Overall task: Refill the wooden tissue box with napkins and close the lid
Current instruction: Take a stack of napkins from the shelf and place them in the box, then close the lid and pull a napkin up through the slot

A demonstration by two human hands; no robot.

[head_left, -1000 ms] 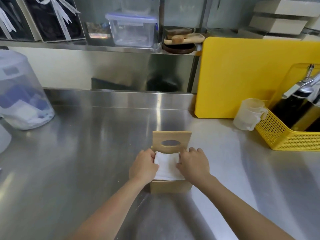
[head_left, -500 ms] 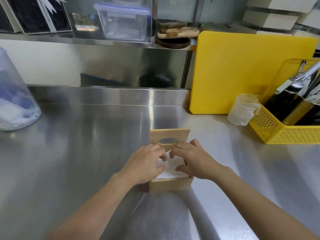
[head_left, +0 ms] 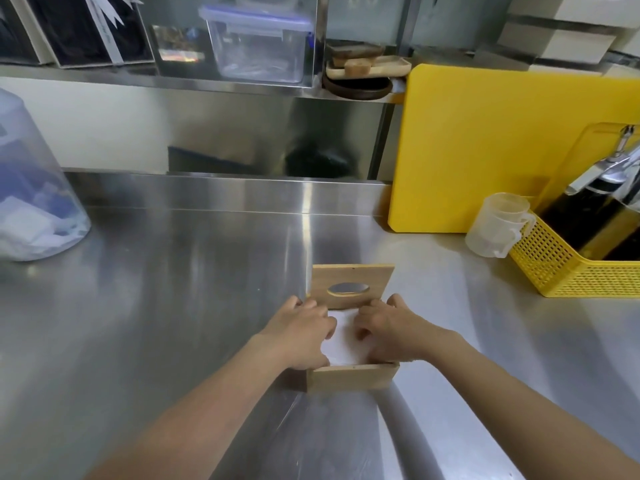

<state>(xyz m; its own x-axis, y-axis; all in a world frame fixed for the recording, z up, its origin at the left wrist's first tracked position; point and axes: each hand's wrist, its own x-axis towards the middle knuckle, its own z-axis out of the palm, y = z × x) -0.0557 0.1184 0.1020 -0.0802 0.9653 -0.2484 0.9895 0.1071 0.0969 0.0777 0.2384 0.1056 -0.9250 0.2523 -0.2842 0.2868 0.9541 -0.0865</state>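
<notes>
A small wooden tissue box (head_left: 351,376) stands on the steel counter in front of me. Its lid (head_left: 352,286), with an oval slot, is raised upright at the far side. White napkins (head_left: 343,337) lie inside the box. My left hand (head_left: 302,332) rests on the left part of the stack, fingers bent down onto it. My right hand (head_left: 388,329) presses on the right part, fingers curled onto the napkins. Both hands cover most of the stack.
A yellow cutting board (head_left: 491,147) leans at the back right. In front of it stand a clear measuring cup (head_left: 495,225) and a yellow basket (head_left: 575,268) with dark bottles. A translucent container (head_left: 31,188) sits at the far left. A shelf (head_left: 207,84) runs above.
Both hands slid from the outer edges of the napkin stack to its top and now press down on it. The lid stays raised. The view shifted slightly.
</notes>
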